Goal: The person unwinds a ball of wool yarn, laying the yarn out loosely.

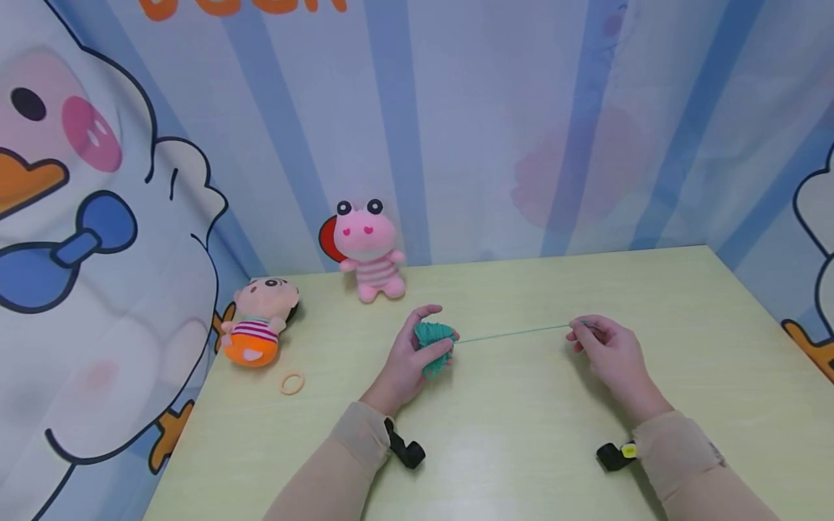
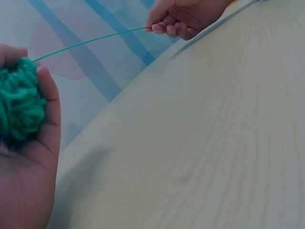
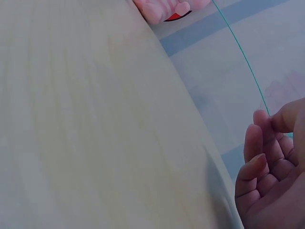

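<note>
A ball of green yarn [image 1: 434,335] is gripped in my left hand [image 1: 409,365], with the thumb across its near side. In the left wrist view the yarn ball [image 2: 21,100] shows thick, bunched loops between fingers and thumb. From it a single strand [image 1: 511,334] runs nearly straight to the right, above the table. My right hand [image 1: 611,358] pinches the strand's other end between thumb and index finger. The right wrist view shows that pinch, with the strand [image 3: 245,59] rising from the fingertips of my right hand [image 3: 274,167].
The pale wooden table [image 1: 508,441] meets a striped curtain [image 1: 476,130] at the back. A pink plush toy [image 1: 373,253] stands at the far edge. To the left lie a doll in orange shorts [image 1: 257,325] and a small wooden ring [image 1: 292,383].
</note>
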Demonstrator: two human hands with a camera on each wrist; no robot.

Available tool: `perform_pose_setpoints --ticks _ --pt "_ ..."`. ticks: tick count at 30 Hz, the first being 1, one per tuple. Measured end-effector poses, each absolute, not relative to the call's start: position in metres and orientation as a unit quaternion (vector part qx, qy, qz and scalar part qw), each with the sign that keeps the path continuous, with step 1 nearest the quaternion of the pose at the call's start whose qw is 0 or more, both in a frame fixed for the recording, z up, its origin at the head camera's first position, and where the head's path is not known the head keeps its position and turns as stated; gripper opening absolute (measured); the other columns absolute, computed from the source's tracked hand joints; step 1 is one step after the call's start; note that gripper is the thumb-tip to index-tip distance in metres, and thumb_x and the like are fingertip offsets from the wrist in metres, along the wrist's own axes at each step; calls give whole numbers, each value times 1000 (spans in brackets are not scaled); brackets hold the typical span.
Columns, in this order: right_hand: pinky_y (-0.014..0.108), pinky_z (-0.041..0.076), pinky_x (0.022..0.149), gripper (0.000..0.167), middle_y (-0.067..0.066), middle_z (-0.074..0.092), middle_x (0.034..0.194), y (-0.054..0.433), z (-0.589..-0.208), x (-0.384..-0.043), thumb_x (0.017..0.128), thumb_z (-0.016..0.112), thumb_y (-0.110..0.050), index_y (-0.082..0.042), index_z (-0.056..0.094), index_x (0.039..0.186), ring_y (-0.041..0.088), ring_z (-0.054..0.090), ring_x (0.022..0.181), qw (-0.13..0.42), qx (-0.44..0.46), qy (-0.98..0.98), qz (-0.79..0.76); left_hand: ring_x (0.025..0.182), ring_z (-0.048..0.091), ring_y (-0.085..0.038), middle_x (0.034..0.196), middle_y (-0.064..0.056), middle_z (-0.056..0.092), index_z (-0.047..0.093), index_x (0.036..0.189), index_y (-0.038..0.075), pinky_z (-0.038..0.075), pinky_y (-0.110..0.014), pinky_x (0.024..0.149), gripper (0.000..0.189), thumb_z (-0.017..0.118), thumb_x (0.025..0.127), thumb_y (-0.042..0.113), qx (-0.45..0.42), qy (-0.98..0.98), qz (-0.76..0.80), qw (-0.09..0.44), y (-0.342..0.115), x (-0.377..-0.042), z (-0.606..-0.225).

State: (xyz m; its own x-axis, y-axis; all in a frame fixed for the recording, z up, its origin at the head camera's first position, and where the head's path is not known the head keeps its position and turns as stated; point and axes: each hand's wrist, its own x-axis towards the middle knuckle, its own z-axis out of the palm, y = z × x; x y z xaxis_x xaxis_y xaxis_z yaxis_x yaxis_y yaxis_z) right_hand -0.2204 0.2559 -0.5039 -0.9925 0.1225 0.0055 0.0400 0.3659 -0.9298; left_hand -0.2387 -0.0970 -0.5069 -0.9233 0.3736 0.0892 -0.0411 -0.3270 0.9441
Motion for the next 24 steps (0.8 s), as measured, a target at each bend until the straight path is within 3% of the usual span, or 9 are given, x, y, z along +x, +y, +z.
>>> perform_pose_setpoints --ticks 3,7,11,17,20,24 --pt "21 49 57 39 -20 77 92 260 -504 -219 114 62 -33 0 70 133 -1 67 82 39 -55 -830 553 94 71 -13 110 0 65 42 156 6 66 -27 82 56 64 105 -2 142 559 805 137 -96 -240 -508" --pt "18 53 65 39 -13 80 95 264 -504 -218 114 61 -32 1 71 133 -2 67 82 48 -63 -838 541 91 73 -16 110 1 56 50 144 7 67 -30 81 40 63 107 -1 139 558 804 152 -96 -240 -509" --pt "14 55 70 41 2 83 102 267 -502 -219 114 60 -32 2 72 132 -4 67 82 57 -70 -856 510 90 66 -14 119 0 62 55 133 3 62 -23 78 27 62 107 -1 138 573 795 145 -96 -240 -509" --pt "26 52 79 40 15 81 110 265 -500 -219 112 59 -33 0 76 126 16 67 92 38 -35 -917 395 92 67 -14 112 -3 70 45 144 -9 62 -21 82 40 61 108 -2 140 583 788 141 -93 -241 -508" --pt "35 52 83 43 21 76 116 258 -498 -218 110 59 -32 2 72 133 28 69 99 21 -19 -928 371 90 69 -14 109 -2 68 42 147 -11 64 -24 85 44 62 108 -3 143 589 783 139 -92 -241 -508" --pt "37 54 86 47 24 67 135 239 -494 -214 109 63 -29 1 64 145 33 67 108 34 7 -924 382 90 70 -14 110 -1 70 43 148 -8 65 -25 85 44 63 108 -2 140 595 778 142 -90 -241 -511"
